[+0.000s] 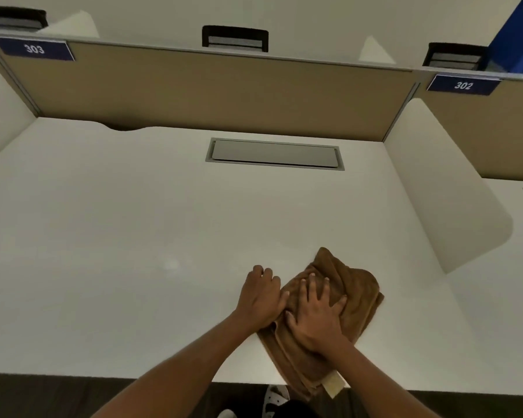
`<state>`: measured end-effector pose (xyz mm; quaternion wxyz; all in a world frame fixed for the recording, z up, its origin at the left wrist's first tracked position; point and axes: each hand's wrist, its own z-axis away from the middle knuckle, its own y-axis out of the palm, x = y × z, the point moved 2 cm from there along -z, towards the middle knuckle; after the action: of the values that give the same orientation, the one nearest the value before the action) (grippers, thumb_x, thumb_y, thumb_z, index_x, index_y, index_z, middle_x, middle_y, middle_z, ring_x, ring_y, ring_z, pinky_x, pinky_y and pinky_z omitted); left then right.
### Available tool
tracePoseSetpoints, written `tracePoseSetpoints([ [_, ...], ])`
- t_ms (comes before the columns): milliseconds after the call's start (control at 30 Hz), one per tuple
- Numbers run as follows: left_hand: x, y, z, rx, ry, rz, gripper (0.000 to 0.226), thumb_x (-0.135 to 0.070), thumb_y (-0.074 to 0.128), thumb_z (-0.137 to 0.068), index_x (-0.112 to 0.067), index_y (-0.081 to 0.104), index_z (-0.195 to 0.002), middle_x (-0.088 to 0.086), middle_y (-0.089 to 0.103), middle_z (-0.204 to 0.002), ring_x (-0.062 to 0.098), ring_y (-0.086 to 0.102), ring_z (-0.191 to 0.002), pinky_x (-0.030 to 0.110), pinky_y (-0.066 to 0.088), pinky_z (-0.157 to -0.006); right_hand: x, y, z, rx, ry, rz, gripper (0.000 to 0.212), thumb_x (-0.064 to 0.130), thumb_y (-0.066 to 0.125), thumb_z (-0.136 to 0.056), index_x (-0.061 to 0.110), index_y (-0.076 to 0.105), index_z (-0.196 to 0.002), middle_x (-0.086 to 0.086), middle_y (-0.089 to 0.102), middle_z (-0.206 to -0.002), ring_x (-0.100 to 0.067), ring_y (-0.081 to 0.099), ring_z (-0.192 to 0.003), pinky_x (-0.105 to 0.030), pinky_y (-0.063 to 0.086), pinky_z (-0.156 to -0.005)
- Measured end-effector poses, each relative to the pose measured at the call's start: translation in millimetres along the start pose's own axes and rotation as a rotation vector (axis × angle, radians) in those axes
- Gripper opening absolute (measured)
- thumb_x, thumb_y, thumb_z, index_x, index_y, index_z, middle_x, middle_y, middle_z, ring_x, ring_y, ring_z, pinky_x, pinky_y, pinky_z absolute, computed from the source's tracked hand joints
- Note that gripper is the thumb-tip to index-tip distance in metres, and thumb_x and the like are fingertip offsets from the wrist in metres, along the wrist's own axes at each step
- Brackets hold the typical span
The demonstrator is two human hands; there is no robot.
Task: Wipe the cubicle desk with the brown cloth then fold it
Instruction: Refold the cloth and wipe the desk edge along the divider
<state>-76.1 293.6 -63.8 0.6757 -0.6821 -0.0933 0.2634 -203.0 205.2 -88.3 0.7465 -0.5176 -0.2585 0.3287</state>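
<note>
The brown cloth (357,294) lies bunched on the white cubicle desk (133,236), near the front edge and right of centre. One corner with a pale label hangs over the desk's front edge. My right hand (317,312) presses flat on top of the cloth with its fingers spread. My left hand (261,297) rests at the cloth's left edge, fingers curled, its thumb side touching the fabric.
A grey cable flap (274,153) is set into the desk at the back. A tan partition (209,92) closes the rear, with white side dividers (444,188) left and right. Blue number plates read 303 (34,49) and 302 (463,85). A shoe (274,398) shows below the desk edge.
</note>
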Motion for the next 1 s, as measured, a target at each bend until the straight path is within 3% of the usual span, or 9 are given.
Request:
tracePoseSetpoints([
  [67, -4, -1, -6, 0.034, -0.051, 0.008, 0.048, -0.052, 0.03, -0.091, -0.014, 0.059, -0.089, 0.007, 0.062, -0.093, 0.025, 0.048, -0.092, 0.038, 0.04, -0.076, -6, -8, -10, -0.008, -0.03, -0.013, 0.083, 0.074, 0.013, -0.081, 0.026, 0.019, -0.148, -0.007, 0.012, -0.161, -0.039, 0.014, -0.143, -0.07, 0.012, -0.107],
  [167, -7, 3, -18, 0.147, -0.134, 0.038, 0.048, -0.055, 0.035, -0.089, -0.012, 0.056, -0.097, 0.011, 0.063, -0.099, 0.029, 0.05, -0.097, 0.041, 0.041, -0.081, -26, -32, -29, -0.086, -0.092, -0.066, 0.062, 0.068, 0.02, -0.084, 0.034, 0.038, -0.133, 0.001, 0.039, -0.145, -0.029, 0.036, -0.129, -0.057, 0.034, -0.102],
  [233, -12, 5, -22, 0.236, -0.119, 0.067, 0.05, -0.058, 0.042, -0.086, -0.011, 0.055, -0.098, 0.011, 0.063, -0.1, 0.031, 0.053, -0.097, 0.041, 0.041, -0.08, -37, -48, -42, -0.095, -0.16, -0.072, 0.053, 0.058, 0.035, -0.084, 0.039, 0.039, -0.134, 0.003, 0.042, -0.138, -0.027, 0.04, -0.126, -0.05, 0.035, -0.102],
  [367, -18, 0, -27, 0.351, -0.102, 0.131, 0.044, -0.056, 0.061, -0.078, -0.013, 0.05, -0.084, 0.01, 0.064, -0.092, 0.027, 0.057, -0.084, 0.035, 0.039, -0.072, -53, -64, -65, -0.016, -0.305, 0.075, 0.065, 0.034, 0.052, -0.069, 0.041, 0.042, -0.133, 0.001, 0.03, -0.147, -0.028, 0.024, -0.134, -0.046, 0.028, -0.106],
  [433, -18, -3, -29, 0.376, -0.129, 0.175, 0.034, -0.043, 0.064, -0.082, -0.012, 0.051, -0.086, 0.01, 0.064, -0.092, 0.027, 0.06, -0.085, 0.033, 0.04, -0.07, -58, -69, -75, 0.021, -0.364, 0.116, 0.046, 0.036, 0.054, -0.07, 0.034, 0.052, -0.115, 0.002, 0.04, -0.135, -0.025, 0.027, -0.127, -0.04, 0.029, -0.099],
  [567, -15, -6, -21, 0.323, -0.202, 0.299, 0.015, -0.027, 0.05, -0.092, -0.013, 0.045, -0.094, 0.006, 0.056, -0.085, 0.022, 0.056, -0.077, 0.032, 0.041, -0.065, -48, -77, -90, 0.026, -0.482, 0.142, 0.015, 0.033, 0.057, -0.075, 0.028, 0.048, -0.086, 0.009, 0.049, -0.101, -0.018, 0.034, -0.113, -0.033, 0.027, -0.08],
  [733, 23, -11, 2, 0.184, -0.347, 0.382, 0.024, -0.038, 0.045, -0.096, -0.016, 0.04, -0.107, 0.001, 0.062, -0.088, 0.015, 0.056, -0.074, 0.029, 0.047, -0.069, -13, -84, -90, 0.004, -0.475, -0.093, 0.021, 0.034, 0.061, -0.081, 0.03, 0.041, -0.079, 0.014, 0.045, -0.08, -0.012, 0.044, -0.091, -0.028, 0.033, -0.07],
  [833, 58, -25, 14, 0.098, -0.422, 0.391, 0.023, -0.039, 0.049, -0.095, -0.019, 0.04, -0.1, -0.004, 0.059, -0.081, 0.012, 0.055, -0.071, 0.027, 0.046, -0.066, 20, -84, -83, -0.019, -0.412, -0.262, 0.018, 0.029, 0.061, -0.085, 0.028, 0.044, -0.08, 0.012, 0.046, -0.08, -0.009, 0.046, -0.081, -0.029, 0.049, -0.066],
  [1000, 127, -54, 30, 0.008, -0.48, 0.302, 0.023, -0.04, 0.057, -0.089, -0.018, 0.058, -0.097, 0.001, 0.069, -0.094, 0.019, 0.062, -0.086, 0.031, 0.044, -0.071, 96, -89, -86, -0.124, -0.409, -0.29, 0.01, 0.025, 0.057, -0.087, 0.024, 0.047, -0.085, 0.005, 0.049, -0.086, -0.015, 0.041, -0.096, -0.032, 0.053, -0.066],
])
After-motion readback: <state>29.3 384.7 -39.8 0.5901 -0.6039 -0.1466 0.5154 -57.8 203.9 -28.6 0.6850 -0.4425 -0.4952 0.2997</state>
